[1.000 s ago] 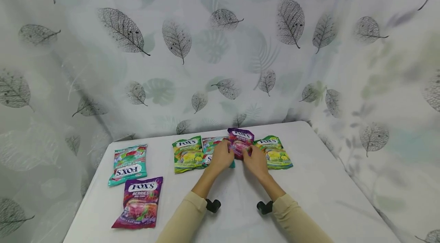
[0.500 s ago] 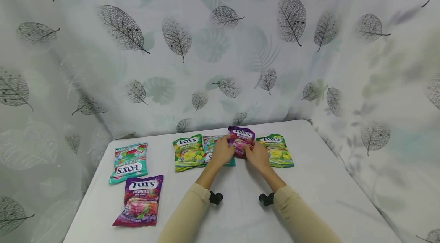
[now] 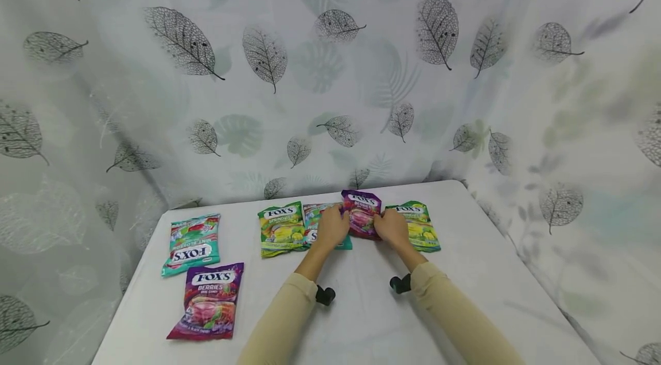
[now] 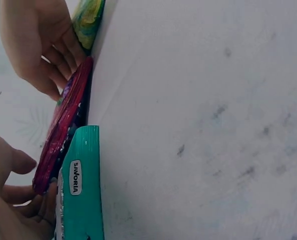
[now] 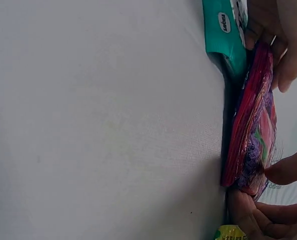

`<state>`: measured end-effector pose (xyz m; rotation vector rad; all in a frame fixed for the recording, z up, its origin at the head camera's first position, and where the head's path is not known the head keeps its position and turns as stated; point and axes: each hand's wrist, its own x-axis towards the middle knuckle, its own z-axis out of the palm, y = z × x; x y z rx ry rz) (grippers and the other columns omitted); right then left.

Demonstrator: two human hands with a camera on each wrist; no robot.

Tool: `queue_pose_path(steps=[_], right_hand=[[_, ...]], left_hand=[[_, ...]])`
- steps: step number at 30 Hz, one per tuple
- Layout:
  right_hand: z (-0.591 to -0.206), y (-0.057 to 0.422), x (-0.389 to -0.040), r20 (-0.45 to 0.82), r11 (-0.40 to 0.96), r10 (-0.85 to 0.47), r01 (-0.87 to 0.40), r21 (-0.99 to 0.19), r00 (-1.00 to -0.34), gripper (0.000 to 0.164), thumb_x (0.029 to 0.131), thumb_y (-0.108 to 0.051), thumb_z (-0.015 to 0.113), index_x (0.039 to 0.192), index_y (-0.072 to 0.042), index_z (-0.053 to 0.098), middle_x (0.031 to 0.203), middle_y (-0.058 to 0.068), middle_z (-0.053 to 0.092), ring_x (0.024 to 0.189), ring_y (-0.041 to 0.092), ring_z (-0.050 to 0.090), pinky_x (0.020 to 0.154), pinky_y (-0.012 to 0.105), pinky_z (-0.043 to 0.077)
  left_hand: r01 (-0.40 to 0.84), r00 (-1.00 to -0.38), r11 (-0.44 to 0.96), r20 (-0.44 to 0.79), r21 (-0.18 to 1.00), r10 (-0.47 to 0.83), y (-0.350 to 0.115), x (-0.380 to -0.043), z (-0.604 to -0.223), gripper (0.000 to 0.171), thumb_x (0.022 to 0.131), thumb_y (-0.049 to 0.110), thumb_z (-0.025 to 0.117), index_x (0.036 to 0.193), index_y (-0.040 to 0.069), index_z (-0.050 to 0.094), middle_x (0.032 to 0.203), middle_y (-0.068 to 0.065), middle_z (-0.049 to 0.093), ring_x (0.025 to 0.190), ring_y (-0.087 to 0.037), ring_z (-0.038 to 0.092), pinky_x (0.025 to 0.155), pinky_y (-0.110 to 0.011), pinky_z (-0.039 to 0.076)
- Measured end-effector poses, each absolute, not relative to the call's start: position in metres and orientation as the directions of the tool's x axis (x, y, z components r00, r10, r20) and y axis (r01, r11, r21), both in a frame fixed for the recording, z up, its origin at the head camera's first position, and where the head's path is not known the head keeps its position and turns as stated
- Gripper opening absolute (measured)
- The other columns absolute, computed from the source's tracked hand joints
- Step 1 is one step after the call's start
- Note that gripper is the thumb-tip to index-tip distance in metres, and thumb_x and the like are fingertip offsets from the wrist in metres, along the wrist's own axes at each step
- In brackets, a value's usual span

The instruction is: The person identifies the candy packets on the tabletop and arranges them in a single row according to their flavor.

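Both hands are at the sides of a purple candy bag [image 3: 363, 214] marked Berries, at the far middle of the table. In the head view my left hand [image 3: 332, 227] is at its left edge and my right hand [image 3: 391, 229] at its right edge. The right wrist view has the right thumb [image 5: 288, 167] on the bag's face and fingers under its edge. Seen from the left wrist, the left thumb and fingers [image 4: 21, 192] lie either side of the purple bag's near corner. A teal mint bag [image 3: 316, 221] lies partly behind the left hand.
One green-yellow candy bag [image 3: 282, 230] lies left of the teal one, another [image 3: 420, 230] right of the right hand. At the table's left lie a teal bag [image 3: 191, 244] and a purple bag [image 3: 209, 302]. A leaf-patterned curtain [image 3: 330, 78] hangs behind the white table [image 3: 372, 319].
My right hand has slid a little right and away from me, from the purple bag's lower front to its right edge. The left hand stays at the left edge; the bag has barely moved.
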<state>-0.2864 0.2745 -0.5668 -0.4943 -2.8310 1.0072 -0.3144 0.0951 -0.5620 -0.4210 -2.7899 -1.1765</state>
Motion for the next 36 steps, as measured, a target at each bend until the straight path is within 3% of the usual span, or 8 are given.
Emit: queue_pose_path(steps=[7, 11, 15, 26, 36], right_hand=[[-0.562, 0.273, -0.288, -0.092, 0.703, 0.365, 0.339, -0.626, -0.927, 0.034, 0.102, -0.03, 0.061, 0.103, 0.002, 0.072, 0.092, 0.015, 0.071, 0.078, 0.027, 0.06, 0.064, 0.038, 0.048], [-0.559, 0.273, -0.286, -0.082, 0.684, 0.38, 0.34, -0.646, -0.921, 0.035, 0.102, -0.028, 0.063, 0.113, 0.003, 0.073, 0.11, 0.021, 0.073, 0.093, 0.033, 0.065, 0.08, 0.047, 0.055], [-0.559, 0.273, -0.284, -0.053, 0.676, 0.384, 0.319, -0.664, -0.922, 0.036, 0.101, -0.024, 0.066, 0.122, 0.003, 0.073, 0.121, 0.023, 0.072, 0.107, 0.038, 0.067, 0.092, 0.052, 0.054], [-0.558, 0.273, -0.283, -0.039, 0.638, 0.406, 0.314, -0.703, -0.913, 0.033, 0.099, -0.024, 0.069, 0.123, -0.002, 0.076, 0.12, 0.019, 0.074, 0.112, 0.038, 0.067, 0.094, 0.051, 0.052], [-0.554, 0.275, -0.282, -0.041, 0.583, 0.43, 0.312, -0.75, -0.902, 0.031, 0.098, -0.023, 0.071, 0.12, -0.003, 0.077, 0.118, 0.018, 0.075, 0.111, 0.036, 0.067, 0.093, 0.049, 0.052]], left_hand=[[0.291, -0.957, 0.651, 0.219, 0.701, 0.192, 0.094, -0.315, -0.564, 0.035, 0.102, 0.013, 0.059, 0.128, -0.01, 0.067, 0.119, -0.028, 0.07, 0.112, -0.041, 0.067, 0.097, -0.053, 0.054], [0.273, -0.962, 0.623, 0.206, 0.733, 0.179, 0.093, -0.313, -0.562, 0.034, 0.102, 0.012, 0.061, 0.128, -0.009, 0.067, 0.118, -0.026, 0.071, 0.11, -0.04, 0.068, 0.095, -0.053, 0.055], [0.261, -0.965, 0.62, 0.194, 0.739, 0.176, 0.093, -0.314, -0.563, 0.034, 0.103, 0.013, 0.061, 0.129, -0.008, 0.067, 0.117, -0.023, 0.072, 0.108, -0.037, 0.069, 0.095, -0.051, 0.055], [0.259, -0.966, 0.607, 0.201, 0.751, 0.163, 0.093, -0.317, -0.566, 0.032, 0.103, 0.013, 0.062, 0.127, -0.007, 0.069, 0.098, -0.016, 0.072, 0.082, -0.025, 0.064, 0.077, -0.043, 0.055], [0.225, -0.974, 0.591, 0.163, 0.775, 0.156, 0.094, -0.316, -0.564, 0.035, 0.104, 0.016, 0.061, 0.131, -0.005, 0.067, 0.094, -0.011, 0.068, 0.081, -0.021, 0.059, 0.076, -0.039, 0.052]])
